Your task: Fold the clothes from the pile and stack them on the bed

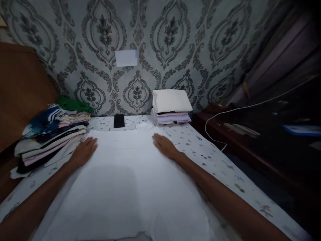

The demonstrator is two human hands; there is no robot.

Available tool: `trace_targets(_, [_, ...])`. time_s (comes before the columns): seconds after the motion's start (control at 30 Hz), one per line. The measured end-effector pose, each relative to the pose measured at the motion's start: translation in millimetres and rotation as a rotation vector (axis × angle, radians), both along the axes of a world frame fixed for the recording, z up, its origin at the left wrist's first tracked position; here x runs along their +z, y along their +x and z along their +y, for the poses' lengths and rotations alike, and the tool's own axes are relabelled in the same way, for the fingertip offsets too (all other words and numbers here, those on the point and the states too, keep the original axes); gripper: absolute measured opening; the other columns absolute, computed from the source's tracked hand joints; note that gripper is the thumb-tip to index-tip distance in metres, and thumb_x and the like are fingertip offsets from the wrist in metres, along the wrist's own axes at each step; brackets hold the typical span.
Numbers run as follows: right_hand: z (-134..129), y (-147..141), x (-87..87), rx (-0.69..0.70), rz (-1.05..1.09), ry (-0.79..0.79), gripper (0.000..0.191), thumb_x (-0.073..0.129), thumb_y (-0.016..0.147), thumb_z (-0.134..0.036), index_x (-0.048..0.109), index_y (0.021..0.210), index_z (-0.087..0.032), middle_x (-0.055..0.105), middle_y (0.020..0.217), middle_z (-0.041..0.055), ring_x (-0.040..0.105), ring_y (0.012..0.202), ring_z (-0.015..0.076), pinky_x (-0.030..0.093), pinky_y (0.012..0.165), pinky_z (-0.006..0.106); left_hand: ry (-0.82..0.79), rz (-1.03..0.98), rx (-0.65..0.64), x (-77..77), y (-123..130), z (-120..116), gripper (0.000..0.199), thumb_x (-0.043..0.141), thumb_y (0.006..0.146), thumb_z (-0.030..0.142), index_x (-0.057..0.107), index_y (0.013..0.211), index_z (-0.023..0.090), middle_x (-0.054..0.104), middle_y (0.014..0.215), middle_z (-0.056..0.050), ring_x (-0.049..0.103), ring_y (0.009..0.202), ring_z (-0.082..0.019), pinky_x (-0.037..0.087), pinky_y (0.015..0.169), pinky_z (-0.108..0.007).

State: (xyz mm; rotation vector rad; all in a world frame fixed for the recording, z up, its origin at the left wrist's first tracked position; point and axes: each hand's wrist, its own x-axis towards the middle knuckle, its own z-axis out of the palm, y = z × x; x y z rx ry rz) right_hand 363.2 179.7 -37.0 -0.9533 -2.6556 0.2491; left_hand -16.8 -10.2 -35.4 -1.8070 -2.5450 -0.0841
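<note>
A white cloth garment [117, 180] lies spread out flat on the patterned bed sheet [213, 160]. It reaches from the bottom of the view to the middle, and its far right corner is slightly bunched. My left hand [85, 150] rests flat on the garment's far left edge with the fingers stretched out. On the far right side, my right hand [163, 144] lies palm down on the cloth, its fingers extended. Neither hand grips anything. The near edge of the garment is partly cut off by the frame.
To the left stands a tall pile of assorted clothes [52, 134] beside a brown panel [22, 93]. A folded stack [173, 102] sits against the wall, with a black phone [119, 121] left of it. A white cable [250, 105] crosses above a dark red table [240, 147] on the right.
</note>
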Motion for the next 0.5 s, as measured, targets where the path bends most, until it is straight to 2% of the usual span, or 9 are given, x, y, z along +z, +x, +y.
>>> trace_targets(0.07, [6.0,-3.6,-2.5,-0.043,0.010,0.046,0.038,0.041,0.098,-0.020,0.062,0.128,-0.011,0.056,0.143,0.0201,0.049,0.137,0.0277,0.038,0.115,0.049,0.009,0.021,-0.017,-1.3,19.5,8.5,0.060,0.026,0.102,0.039,0.037,0.151,0.008,0.031,0.161,-0.020,0.024,0.151,-0.032,0.026,0.119,-0.054])
trace_targets(0.1, [5.3,-7.2,-5.3,-0.021,0.021,0.061,0.036,0.041,0.098,-0.020,0.063,0.126,-0.012,0.057,0.142,0.0188,0.050,0.136,0.0268,0.039,0.115,0.047,0.016,0.011,-0.079,-3.4,32.7,13.2,0.060,0.026,0.102,0.041,0.035,0.153,0.010,0.029,0.162,-0.018,0.023,0.152,-0.030,0.025,0.120,-0.052])
trace_targets(0.2, [3.7,-10.9,-15.8,0.166,0.063,0.069,0.037,0.043,0.100,-0.028,0.062,0.131,-0.018,0.056,0.144,0.0112,0.049,0.137,0.0231,0.039,0.116,0.042,0.024,-0.060,-0.349,-12.2,63.3,25.6,0.060,0.025,0.102,0.051,0.030,0.156,0.025,0.027,0.164,-0.006,0.024,0.152,-0.022,0.022,0.123,-0.045])
trace_targets(0.27, [11.0,-1.3,-19.3,0.206,0.093,0.068,0.041,0.040,0.101,-0.031,0.060,0.135,-0.018,0.055,0.145,0.0114,0.047,0.138,0.0245,0.040,0.116,0.044,0.013,-0.087,-0.412,-16.2,62.4,31.3,0.060,0.022,0.102,0.054,0.031,0.155,0.030,0.027,0.164,-0.002,0.024,0.152,-0.021,0.020,0.123,-0.045])
trace_targets(0.4, [38.1,20.3,-9.2,0.021,0.063,0.072,0.041,0.037,0.097,-0.022,0.065,0.126,-0.015,0.061,0.137,0.0140,0.053,0.131,0.0276,0.044,0.110,0.048,0.031,-0.046,-0.216,-17.0,23.3,41.7,0.061,0.020,0.101,0.050,0.037,0.153,0.021,0.031,0.163,-0.009,0.025,0.152,-0.024,0.024,0.121,-0.047])
trace_targets(0.5, [56.2,3.8,7.3,-0.027,-0.059,0.068,0.038,0.035,0.096,-0.016,0.069,0.114,-0.015,0.062,0.134,0.0135,0.057,0.125,0.0269,0.046,0.107,0.043,0.074,0.011,-0.113,-13.8,3.1,54.5,0.060,0.021,0.102,0.043,0.039,0.151,0.013,0.036,0.160,-0.015,0.028,0.150,-0.026,0.027,0.120,-0.046])
